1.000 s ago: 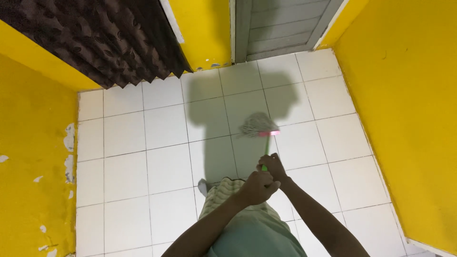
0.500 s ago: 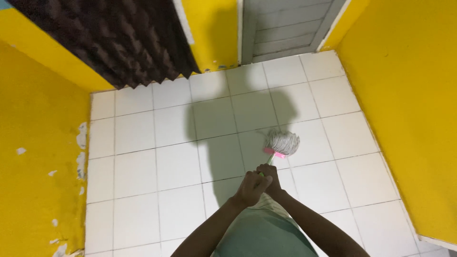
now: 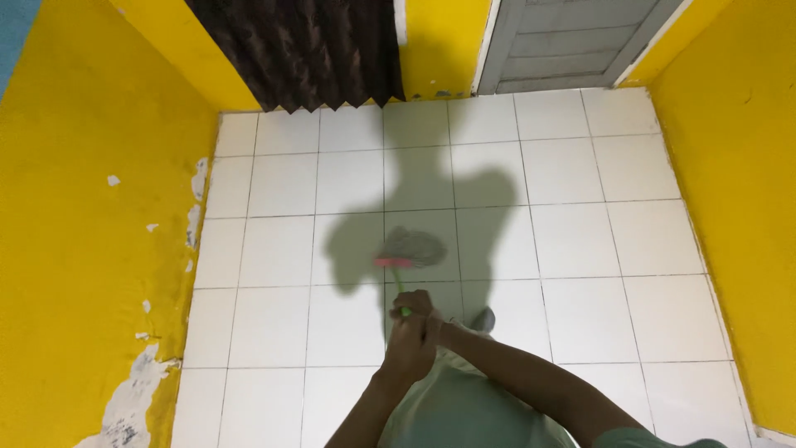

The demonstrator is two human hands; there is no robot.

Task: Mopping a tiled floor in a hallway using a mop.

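Both hands, left hand [image 3: 408, 348] and right hand [image 3: 424, 319], gripped the green-handled string mop [image 3: 410, 249], its grey head resting on the white tiled floor [image 3: 572, 241] between yellow walls [image 3: 91, 207], near a dark curtain [image 3: 315, 50].

Green-handled mop [image 3: 408, 253], grey string head on white tiles, pink collar.

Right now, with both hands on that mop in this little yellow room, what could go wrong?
1. The mop is working the white tile floor right in front of the person's foot; damp tiles could be slippery underfoot.
2. The curtain hangs down to the floor; a long push might catch or wet its hem.
3. The left wall has peeling paint low down; the mop could knock off more flakes.
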